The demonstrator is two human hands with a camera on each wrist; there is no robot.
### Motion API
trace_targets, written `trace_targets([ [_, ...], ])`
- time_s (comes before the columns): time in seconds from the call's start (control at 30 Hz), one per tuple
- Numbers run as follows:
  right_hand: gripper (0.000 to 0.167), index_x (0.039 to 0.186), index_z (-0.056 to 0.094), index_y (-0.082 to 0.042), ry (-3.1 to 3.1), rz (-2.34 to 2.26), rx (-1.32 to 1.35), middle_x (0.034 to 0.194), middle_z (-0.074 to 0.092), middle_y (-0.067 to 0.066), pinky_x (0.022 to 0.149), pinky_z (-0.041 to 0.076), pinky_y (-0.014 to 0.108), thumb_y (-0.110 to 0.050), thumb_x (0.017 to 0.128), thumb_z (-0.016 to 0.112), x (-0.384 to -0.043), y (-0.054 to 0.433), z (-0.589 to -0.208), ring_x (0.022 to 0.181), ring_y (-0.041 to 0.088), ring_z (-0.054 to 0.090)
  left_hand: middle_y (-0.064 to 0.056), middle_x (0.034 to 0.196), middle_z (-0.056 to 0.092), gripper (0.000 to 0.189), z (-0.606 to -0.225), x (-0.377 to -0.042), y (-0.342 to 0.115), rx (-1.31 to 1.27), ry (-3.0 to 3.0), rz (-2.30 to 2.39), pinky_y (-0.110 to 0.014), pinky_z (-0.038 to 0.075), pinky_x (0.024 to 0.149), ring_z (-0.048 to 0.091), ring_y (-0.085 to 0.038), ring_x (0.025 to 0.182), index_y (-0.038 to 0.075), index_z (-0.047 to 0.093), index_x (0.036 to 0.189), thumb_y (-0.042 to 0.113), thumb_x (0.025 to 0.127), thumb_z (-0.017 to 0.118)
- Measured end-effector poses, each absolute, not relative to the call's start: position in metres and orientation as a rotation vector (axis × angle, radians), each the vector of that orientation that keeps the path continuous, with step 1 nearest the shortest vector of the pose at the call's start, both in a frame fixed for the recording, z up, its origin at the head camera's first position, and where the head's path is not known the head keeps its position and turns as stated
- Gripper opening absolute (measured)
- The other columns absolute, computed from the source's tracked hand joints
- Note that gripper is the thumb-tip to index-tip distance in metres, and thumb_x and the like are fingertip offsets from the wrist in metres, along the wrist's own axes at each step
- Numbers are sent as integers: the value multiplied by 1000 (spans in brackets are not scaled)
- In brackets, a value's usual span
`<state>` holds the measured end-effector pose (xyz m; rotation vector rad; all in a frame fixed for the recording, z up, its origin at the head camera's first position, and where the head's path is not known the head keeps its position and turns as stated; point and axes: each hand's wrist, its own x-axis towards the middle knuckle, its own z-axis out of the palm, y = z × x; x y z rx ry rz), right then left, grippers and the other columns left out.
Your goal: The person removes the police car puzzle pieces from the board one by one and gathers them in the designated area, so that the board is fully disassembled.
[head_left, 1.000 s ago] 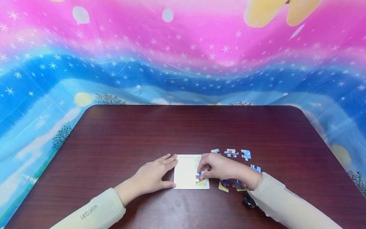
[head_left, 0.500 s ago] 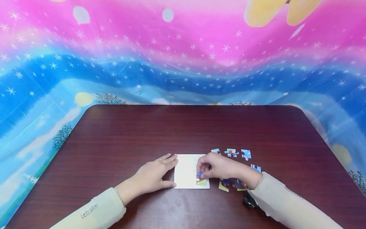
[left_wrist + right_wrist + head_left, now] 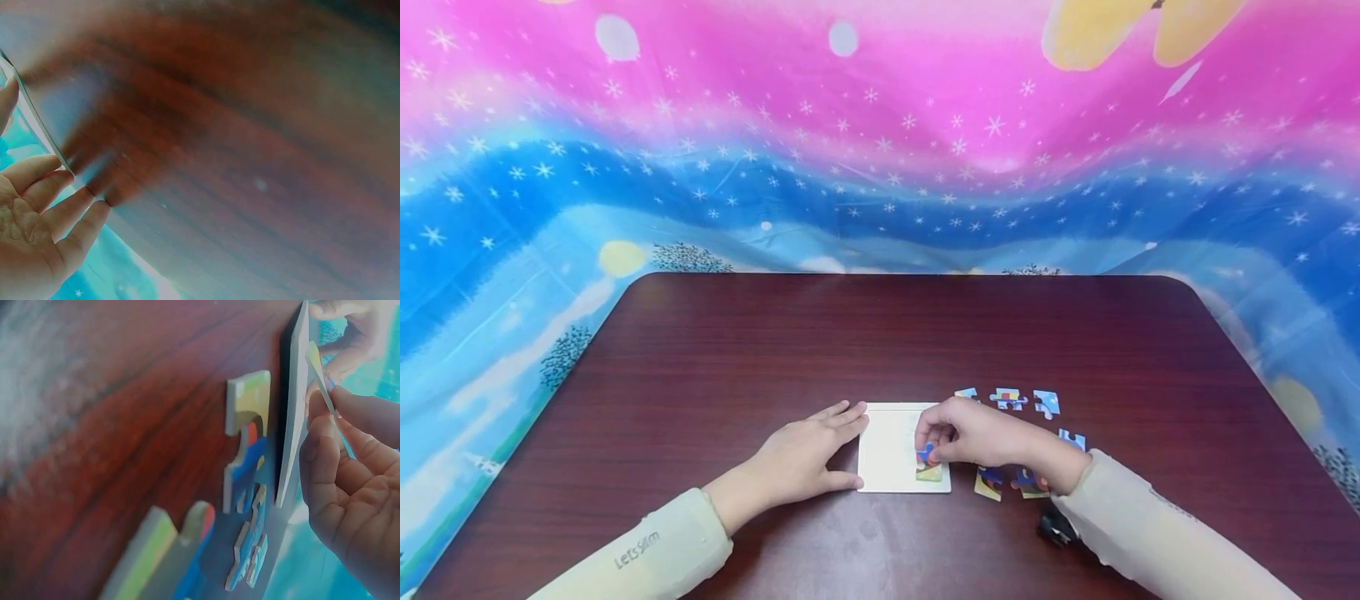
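Observation:
A white, square puzzle board (image 3: 883,450) lies on the table in front of me. My left hand (image 3: 797,454) is spread along its left side, fingertips and thumb touching the edge; the left wrist view shows these fingers (image 3: 81,231) extended. Over the board's right part, my right hand (image 3: 976,433) pinches a jigsaw piece (image 3: 928,471) between thumb and fingers. This piece has blue, red, yellow and green printing and is partly covered by the fingers. In the right wrist view the held piece (image 3: 317,369) stands tilted above the board's face (image 3: 294,419).
Several loose jigsaw pieces lie right of the board, among them one with red and yellow (image 3: 1008,399), a light-blue one (image 3: 1046,403) and a dark-blue and yellow one (image 3: 988,483). A black object (image 3: 1057,528) sits under the right cuff. A patterned cloth (image 3: 880,167) hangs behind the table (image 3: 850,333).
The piece in my right hand has tilted, its lower edge now showing more, and the fingers have shifted slightly on it. My left hand has stayed at the board's edge.

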<state>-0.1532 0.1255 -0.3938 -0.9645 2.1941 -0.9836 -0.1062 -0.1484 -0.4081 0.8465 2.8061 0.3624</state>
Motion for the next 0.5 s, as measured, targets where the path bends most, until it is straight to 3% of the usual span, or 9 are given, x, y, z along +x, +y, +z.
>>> trace_targets([
  [0.5,9,95,69,-15,2237,-1030,-958,81,62,-6,66,51,23,-8,90,70,-155,148,-391,73,5,54,-3,157,43,77,-406,-106,-148,843,2805,339,-44,46,110,41,-25,145,11,52,145,53,83,73],
])
